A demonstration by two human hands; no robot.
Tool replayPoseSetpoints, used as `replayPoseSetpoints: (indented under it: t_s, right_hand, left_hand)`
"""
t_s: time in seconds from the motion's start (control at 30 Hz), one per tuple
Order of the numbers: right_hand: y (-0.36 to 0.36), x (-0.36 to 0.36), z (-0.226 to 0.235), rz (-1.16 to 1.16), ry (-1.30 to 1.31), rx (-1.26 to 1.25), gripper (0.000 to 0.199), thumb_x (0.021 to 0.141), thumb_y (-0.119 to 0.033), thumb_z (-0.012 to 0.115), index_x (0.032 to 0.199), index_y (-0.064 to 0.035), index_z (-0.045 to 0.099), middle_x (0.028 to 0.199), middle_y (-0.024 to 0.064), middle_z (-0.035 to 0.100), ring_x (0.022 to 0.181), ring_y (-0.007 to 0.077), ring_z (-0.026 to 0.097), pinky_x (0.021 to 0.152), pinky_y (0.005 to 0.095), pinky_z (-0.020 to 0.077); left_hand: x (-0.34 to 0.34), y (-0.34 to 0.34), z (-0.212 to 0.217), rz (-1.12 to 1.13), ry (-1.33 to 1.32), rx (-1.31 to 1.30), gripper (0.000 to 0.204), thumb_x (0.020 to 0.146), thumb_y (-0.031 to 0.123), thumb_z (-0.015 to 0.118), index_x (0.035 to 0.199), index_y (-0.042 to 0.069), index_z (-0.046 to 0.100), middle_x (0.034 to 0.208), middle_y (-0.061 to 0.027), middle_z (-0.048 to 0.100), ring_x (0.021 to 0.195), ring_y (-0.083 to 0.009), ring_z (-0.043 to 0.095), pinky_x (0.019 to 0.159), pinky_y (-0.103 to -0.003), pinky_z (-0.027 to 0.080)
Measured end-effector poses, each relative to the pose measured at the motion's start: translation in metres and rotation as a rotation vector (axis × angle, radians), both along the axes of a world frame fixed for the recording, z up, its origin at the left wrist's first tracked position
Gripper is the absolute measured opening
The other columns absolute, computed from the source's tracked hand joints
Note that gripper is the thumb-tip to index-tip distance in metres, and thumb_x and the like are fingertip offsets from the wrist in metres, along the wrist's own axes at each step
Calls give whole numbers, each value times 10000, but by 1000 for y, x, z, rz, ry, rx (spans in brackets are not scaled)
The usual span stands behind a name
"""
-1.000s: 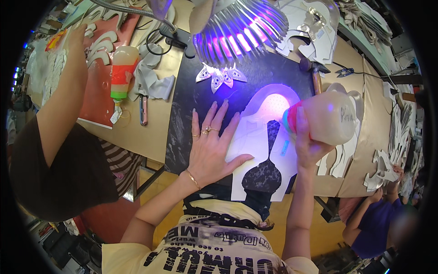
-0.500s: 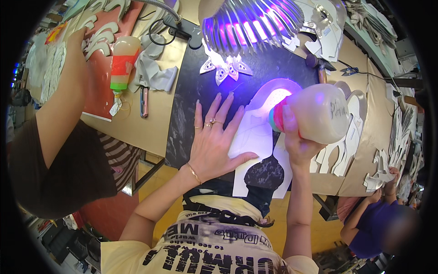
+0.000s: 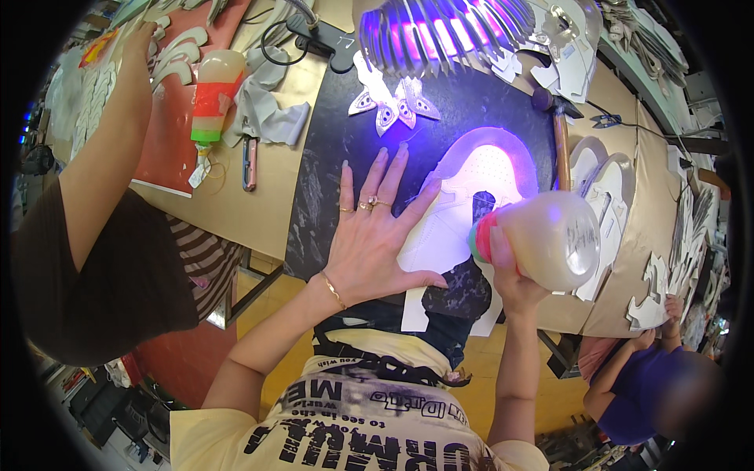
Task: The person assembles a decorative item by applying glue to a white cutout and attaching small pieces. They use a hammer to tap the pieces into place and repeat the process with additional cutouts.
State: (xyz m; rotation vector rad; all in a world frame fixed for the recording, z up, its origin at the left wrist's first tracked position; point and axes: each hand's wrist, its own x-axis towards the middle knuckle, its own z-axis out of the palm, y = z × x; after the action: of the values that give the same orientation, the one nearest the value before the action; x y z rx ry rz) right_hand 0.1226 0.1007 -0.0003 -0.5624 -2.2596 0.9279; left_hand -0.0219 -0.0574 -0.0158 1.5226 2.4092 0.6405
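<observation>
On the dark marbled board (image 3: 314, 204) lies a white, U-shaped shoe upper piece (image 3: 503, 161) with a grey rounded end and small perforations. My left hand (image 3: 365, 251) rests palm down, fingers spread, its thumb and forefinger over the piece's left leg. My right hand (image 3: 518, 286) grips a squeeze bottle (image 3: 554, 239) of cloudy pale liquid, tipped on its side with its red and green neck pointing left. The neck is over the piece's right leg, and the bottle hides much of that leg; its tip is not clearly visible.
A ribbed lamp (image 3: 444, 35) glows violet over the board's far side, near pointed patterned pieces (image 3: 390, 108). A hammer (image 3: 561, 137) and more uppers (image 3: 609, 188) lie right. Leftward are a second bottle (image 3: 216, 90), a cutter (image 3: 250, 163) and a co-worker's arm (image 3: 110, 149).
My right hand has brought the bottle nearer to me, from the piece's rounded end down along its right leg, uncovering the curve. My left hand stays almost in place.
</observation>
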Motion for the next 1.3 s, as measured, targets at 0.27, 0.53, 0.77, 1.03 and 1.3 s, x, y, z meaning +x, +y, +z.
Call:
replayPoseSetpoints:
  t_s: [0.27,0.53,0.77,1.03,1.3]
  right_hand:
    - [-19,30,-6,0,-138,-180,283,872,-263,752,1120,-134,705,1061,67,700,1054,300,630,986,464,446]
    - [-21,48,-25,180,-210,111,471,851,-177,762,1271,-48,593,1213,125,638,1124,279,609,1002,443,469]
    - [-21,29,-12,-123,303,-566,415,830,-168,795,1198,-55,642,1162,100,663,1063,211,644,957,406,505]
    - [28,-39,1,-197,309,-356,409,753,-149,884,1065,6,670,933,64,707,828,141,675,775,302,550]
    - [33,-56,-4,-65,305,-172,312,770,-147,868,995,14,724,887,73,727,792,167,690,740,304,550]
  left_hand:
    - [0,0,1,-3,-15,-29,1188,581,768,764,1553,204,377,1605,-273,206,1505,-450,143,1172,-687,26]
    - [-1,0,2,-6,-18,-29,1198,562,766,778,1546,203,389,1595,-275,221,1502,-455,146,1173,-687,27]
    - [0,0,1,29,-34,18,1282,566,784,762,1561,106,323,1607,-278,189,1501,-458,143,1182,-668,33]
    - [0,1,1,15,23,-30,1320,556,813,740,1548,50,320,1607,-270,190,1505,-438,148,1185,-663,53]
    - [0,1,0,9,31,-25,1327,546,819,744,1535,33,336,1599,-265,218,1499,-441,168,1190,-654,51]
